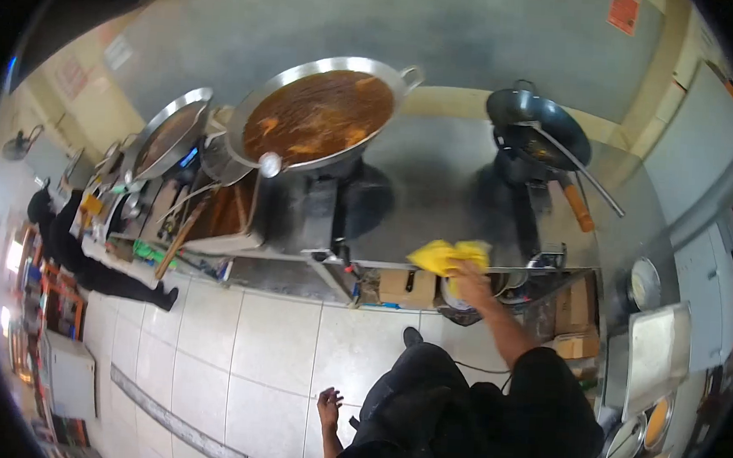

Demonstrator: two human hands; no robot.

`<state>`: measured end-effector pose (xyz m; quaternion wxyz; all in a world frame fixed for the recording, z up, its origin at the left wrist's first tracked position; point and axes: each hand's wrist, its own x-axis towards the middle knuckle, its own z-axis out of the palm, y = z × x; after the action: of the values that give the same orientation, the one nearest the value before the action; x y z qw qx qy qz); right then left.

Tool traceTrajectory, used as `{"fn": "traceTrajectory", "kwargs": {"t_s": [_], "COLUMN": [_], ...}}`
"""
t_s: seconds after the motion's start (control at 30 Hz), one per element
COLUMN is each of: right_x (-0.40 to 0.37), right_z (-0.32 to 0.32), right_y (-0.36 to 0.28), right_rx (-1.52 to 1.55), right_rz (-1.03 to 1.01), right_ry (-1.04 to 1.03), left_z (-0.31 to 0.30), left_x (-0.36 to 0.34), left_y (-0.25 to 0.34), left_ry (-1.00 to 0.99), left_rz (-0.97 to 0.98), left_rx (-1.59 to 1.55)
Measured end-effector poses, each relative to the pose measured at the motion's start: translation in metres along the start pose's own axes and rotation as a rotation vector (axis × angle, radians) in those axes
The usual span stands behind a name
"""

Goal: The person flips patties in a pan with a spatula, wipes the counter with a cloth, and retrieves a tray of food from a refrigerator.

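A yellow cloth (439,256) is gripped in my right hand (472,282) at the front edge of the steel counter (431,195). It seems to touch the metal between the two burners. My left hand (330,406) hangs low by my side over the tiled floor, its fingers loosely bent and apart, with nothing in it. Left of the cloth, a wide pan (242,129) full of brown bubbling liquid sits on a burner. To the right, a dark wok (508,112) rests on another burner, with a metal utensil (584,171) and a wooden handle (578,207) sticking out toward me.
Another large pan (171,137) stands farther left. A person in dark clothes (76,249) is at the far left. Cardboard boxes (407,288) and pots sit on the shelf below the counter. A metal tray (659,356) and several round containers are at my right.
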<state>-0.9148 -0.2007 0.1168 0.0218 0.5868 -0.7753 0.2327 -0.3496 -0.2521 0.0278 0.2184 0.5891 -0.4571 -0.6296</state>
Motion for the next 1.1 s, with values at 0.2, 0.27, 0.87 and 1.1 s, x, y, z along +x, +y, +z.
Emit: {"fn": "traceTrajectory", "kwargs": {"t_s": [0.2,0.27,0.87,1.1], "right_x": [0.018,0.055,0.392,0.532], "right_z": [0.007,0.044,0.043,0.265], "right_y": [-0.033,-0.079,-0.338,-0.287], "right_rx": [-0.190,-0.143,0.372,-0.538], "right_rz": [0.274,0.265,-0.501,-0.386], "right_ry": [0.176,0.238,0.002,-0.297], "left_z": [-0.021,-0.030,-0.053,-0.097], "left_x": [-0.042,-0.043,0.244,0.262], "left_y": [-0.032,-0.070,0.354,0.284], "left_ry": [0.215,0.234,0.057,0.084], "left_rz": [-0.142,-0.217,0.279,0.298], "left_rx": [-0.253,-0.311,-0.364,-0.089]}}
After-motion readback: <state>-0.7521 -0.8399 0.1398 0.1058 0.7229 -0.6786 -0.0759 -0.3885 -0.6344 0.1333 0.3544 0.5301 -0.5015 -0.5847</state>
